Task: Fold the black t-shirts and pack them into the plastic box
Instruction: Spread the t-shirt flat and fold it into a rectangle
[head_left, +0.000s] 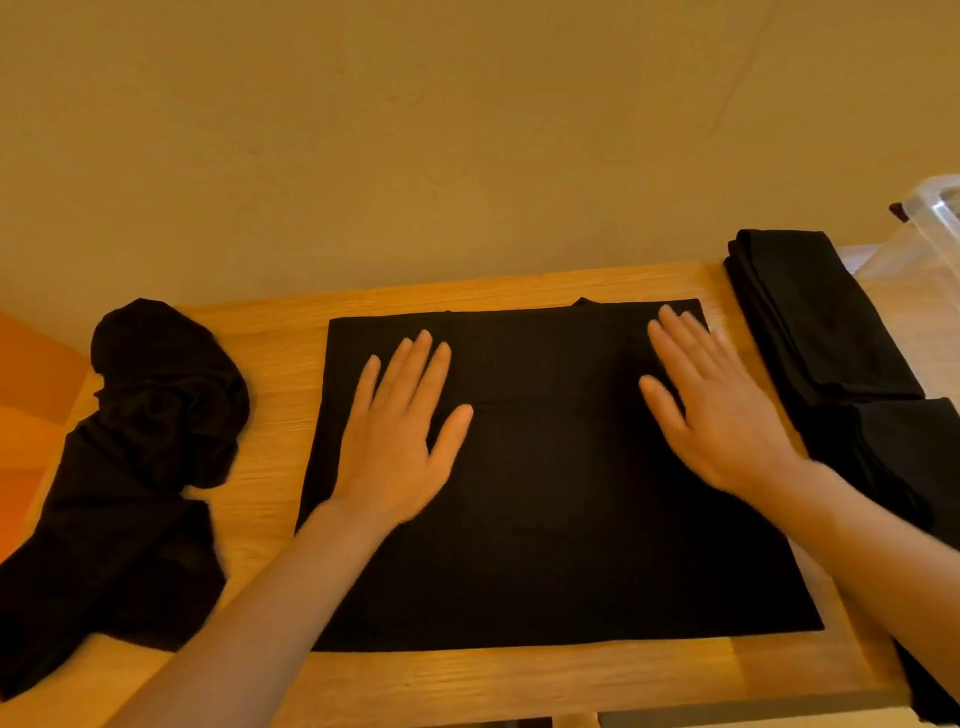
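Observation:
A black t-shirt (556, 519) lies flat on the wooden table, folded into a broad rectangle with its sleeves tucked in. My left hand (400, 431) rests flat on its upper left part, fingers straight and spread. Flat on the shirt's upper right corner lies my right hand (711, 405), fingers straight. A crumpled black t-shirt (140, 467) sits in a heap at the left end of the table. Folded black t-shirts (815, 332) lie stacked at the right. The clear plastic box (930, 228) shows partly at the far right edge.
The wooden table (519, 675) stands against a plain beige wall (467, 130). More black cloth (914, 457) drapes over the table's right end below the folded stack. An orange surface (31, 395) shows at the far left.

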